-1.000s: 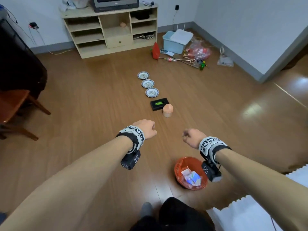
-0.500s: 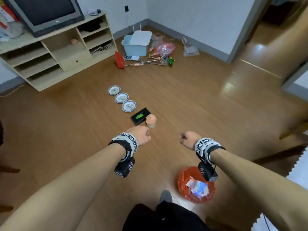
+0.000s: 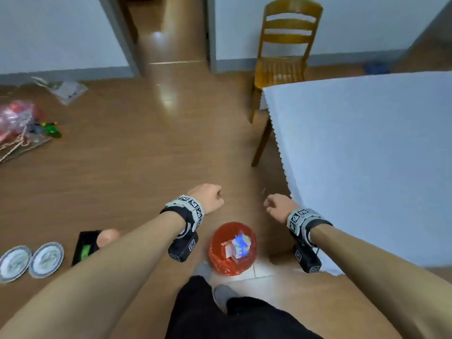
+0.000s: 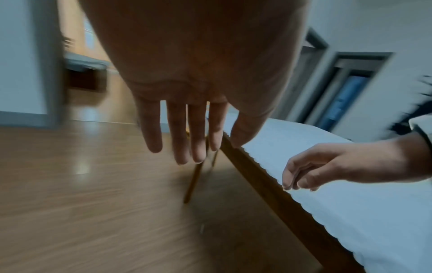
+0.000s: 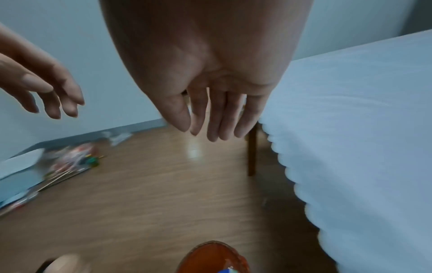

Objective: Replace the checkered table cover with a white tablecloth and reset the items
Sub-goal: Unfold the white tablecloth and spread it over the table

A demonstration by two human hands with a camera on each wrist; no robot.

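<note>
A white tablecloth with a scalloped edge covers the table on the right; it also shows as the white tablecloth and the white tablecloth. On the floor lie two patterned plates, a black box, a peach cup and a red bowl with wrappers. My left hand hangs empty over the floor, its fingers straight and relaxed. My right hand is beside the cloth's edge, its fingers loose and holding nothing.
A wooden chair stands at the table's far corner by the wall. An open doorway lies ahead. Plastic bags and clutter sit on the floor at the left. My feet in grey socks stand near the red bowl.
The view has swung right: the shelf and TV left the frame, the plates, box and cup slid to the lower left, and the white-covered table and chair came in. Both hands stayed empty.
</note>
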